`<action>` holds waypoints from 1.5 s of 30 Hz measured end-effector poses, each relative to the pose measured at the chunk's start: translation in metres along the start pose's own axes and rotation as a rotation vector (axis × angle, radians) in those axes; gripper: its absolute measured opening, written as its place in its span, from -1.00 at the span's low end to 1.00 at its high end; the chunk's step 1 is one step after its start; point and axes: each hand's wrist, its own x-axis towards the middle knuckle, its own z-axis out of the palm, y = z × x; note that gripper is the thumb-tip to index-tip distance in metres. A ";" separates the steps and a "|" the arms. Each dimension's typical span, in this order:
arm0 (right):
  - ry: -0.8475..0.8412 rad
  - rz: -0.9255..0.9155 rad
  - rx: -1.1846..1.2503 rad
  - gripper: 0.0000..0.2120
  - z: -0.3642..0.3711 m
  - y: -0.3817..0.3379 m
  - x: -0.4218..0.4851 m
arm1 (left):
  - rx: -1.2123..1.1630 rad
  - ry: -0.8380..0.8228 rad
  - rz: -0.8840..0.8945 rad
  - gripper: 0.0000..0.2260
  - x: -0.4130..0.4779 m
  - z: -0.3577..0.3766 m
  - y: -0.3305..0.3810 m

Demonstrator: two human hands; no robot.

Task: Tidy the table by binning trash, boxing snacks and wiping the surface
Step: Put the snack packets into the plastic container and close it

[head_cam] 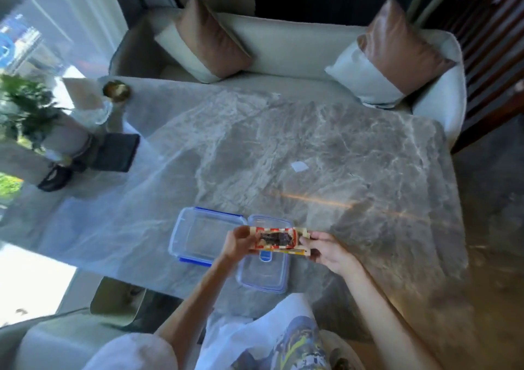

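Note:
A long snack packet (279, 240), red, white and yellow with a dark window in its middle, is stretched between both hands above the table. My left hand (239, 242) pinches its left end and my right hand (323, 249) grips its right end. Under the packet lies a clear plastic box with blue clips (198, 235), open and empty. Its clear lid (262, 274) lies beside it on the right, partly hidden by the packet. A small white scrap of paper (299, 166) rests on the grey marble table (312, 143) further away.
At the table's left end stand a potted plant (27, 109), a glass vase (97, 111), a brass bowl (116, 91), a dark flat case (116, 152) and a black object (54, 178). A pale sofa with two cushions (297, 49) runs along the far side.

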 end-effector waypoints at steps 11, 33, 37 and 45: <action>0.359 -0.217 -0.436 -0.82 0.203 0.024 0.031 | 0.228 0.215 0.028 -0.88 0.002 -0.163 -0.025; 0.541 0.077 -0.560 -0.48 0.260 0.015 0.058 | 0.847 -0.066 -0.136 -0.66 0.048 -0.158 0.010; 0.651 -0.173 -0.311 -0.66 0.240 0.021 0.032 | 1.216 0.023 0.105 -0.64 0.045 -0.131 0.033; 0.993 0.076 -0.022 -0.77 0.146 0.085 -0.007 | 1.462 -0.270 0.451 -0.72 0.084 -0.009 0.063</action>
